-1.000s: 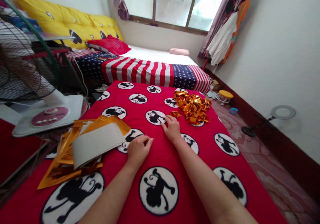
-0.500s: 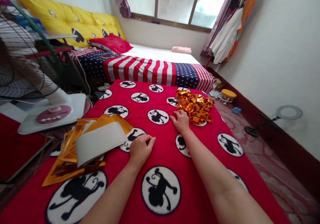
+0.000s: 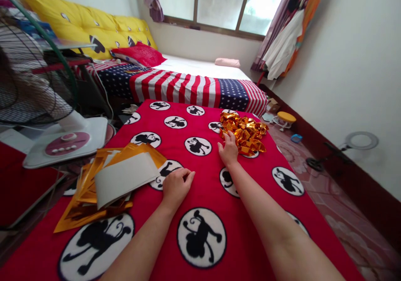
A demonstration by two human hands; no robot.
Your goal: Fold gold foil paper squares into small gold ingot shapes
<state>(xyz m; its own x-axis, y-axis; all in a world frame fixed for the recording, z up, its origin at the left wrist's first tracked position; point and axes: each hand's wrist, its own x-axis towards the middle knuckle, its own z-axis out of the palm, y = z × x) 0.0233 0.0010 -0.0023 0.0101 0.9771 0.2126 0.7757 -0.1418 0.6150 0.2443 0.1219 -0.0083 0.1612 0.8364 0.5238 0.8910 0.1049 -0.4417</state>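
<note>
My left hand (image 3: pixel 178 185) rests on the red cloth (image 3: pixel 200 189) with its fingers curled in, and nothing shows in it. To its left is a stack of gold foil sheets (image 3: pixel 86 195), with pale grey paper sheets (image 3: pixel 125 180) lying on top. My right hand (image 3: pixel 228 150) lies at the near left edge of a heap of folded gold foil pieces (image 3: pixel 246 134). Its thumb stands apart from the fingers, which reach to the heap's border; I see nothing held.
A fan (image 3: pixel 67 136) stands at the left, its cage close to the table. Behind the table is a bed with a striped cover (image 3: pixel 181 84). On the floor at the right are a yellow stool (image 3: pixel 286 117) and a ring light (image 3: pixel 361 141).
My right hand has shifted slightly right, and its fingers now extend forward beside the foil heap. My left hand has stayed in place.
</note>
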